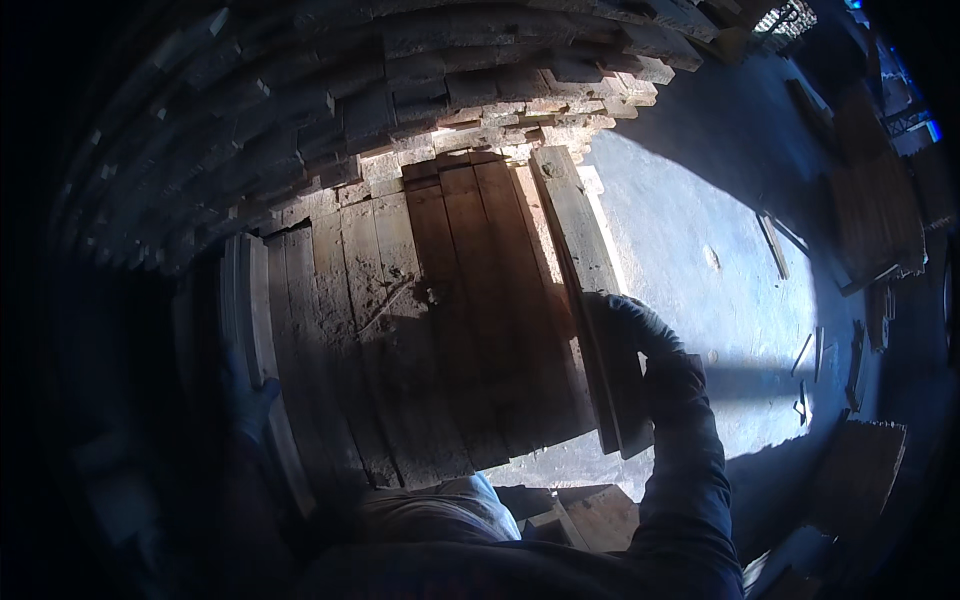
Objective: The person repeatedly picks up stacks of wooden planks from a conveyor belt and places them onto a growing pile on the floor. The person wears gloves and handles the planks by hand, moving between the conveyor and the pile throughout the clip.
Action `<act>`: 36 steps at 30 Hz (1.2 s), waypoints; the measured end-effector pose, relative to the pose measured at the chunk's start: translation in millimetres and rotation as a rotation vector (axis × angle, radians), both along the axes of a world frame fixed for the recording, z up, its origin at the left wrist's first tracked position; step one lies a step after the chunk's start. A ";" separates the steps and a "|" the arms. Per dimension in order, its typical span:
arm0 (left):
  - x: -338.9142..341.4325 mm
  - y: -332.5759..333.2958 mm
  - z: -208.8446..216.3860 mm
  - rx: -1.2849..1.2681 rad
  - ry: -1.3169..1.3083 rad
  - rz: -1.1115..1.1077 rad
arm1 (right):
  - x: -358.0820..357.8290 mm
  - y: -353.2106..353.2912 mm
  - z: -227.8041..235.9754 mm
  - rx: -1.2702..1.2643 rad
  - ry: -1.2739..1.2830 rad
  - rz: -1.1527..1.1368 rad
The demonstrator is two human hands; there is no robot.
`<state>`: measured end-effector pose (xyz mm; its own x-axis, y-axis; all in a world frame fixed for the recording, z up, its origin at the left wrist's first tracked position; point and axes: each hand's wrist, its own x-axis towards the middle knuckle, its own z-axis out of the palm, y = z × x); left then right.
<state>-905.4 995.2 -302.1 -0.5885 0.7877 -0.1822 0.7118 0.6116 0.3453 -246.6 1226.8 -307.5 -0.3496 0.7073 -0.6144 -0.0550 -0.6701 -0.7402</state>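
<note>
A row of wooden planks (465, 290) lies side by side in front of me, partly sunlit and strewn with dirt and splinters. At the right edge one plank (572, 210) rests raised and slightly askew against the others. My right hand (642, 325) is closed around the outer edge of that plank; its fingertips are lost in shadow. On the far left, narrower planks (262, 310) stand along the row's side. My left hand (260, 405) grips the outermost of these, its thumb over the edge and its other fingers hidden in the dark.
A tall stack of planks (440, 80) rises just beyond the row. To the right, the concrete floor (690, 240) carries loose wood strips (773, 245) and broken boards (860, 475). More wood pieces (595, 515) lie close to my legs.
</note>
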 end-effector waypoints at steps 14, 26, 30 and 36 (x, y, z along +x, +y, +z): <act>5.2 4.4 47.7 0.061 -0.337 0.100 | -134.7 -85.8 66.6 0.247 0.003 0.003; 47.8 -15.4 6.3 0.243 -0.343 -0.238 | -404.2 -198.8 -32.2 0.622 -0.701 0.230; 34.1 -24.2 -9.8 0.274 -0.459 -0.290 | -412.6 -225.6 -50.6 0.814 -0.880 0.208; -123.4 -41.0 -35.5 0.400 -0.653 0.089 | -346.2 -163.1 -25.9 0.721 -0.585 -0.033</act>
<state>-1028.8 954.2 -337.6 -0.5236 0.8215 -0.2257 0.2421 0.3975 0.8851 -592.8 1063.7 -333.3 -0.0957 0.9910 -0.0940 0.4473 -0.0415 -0.8934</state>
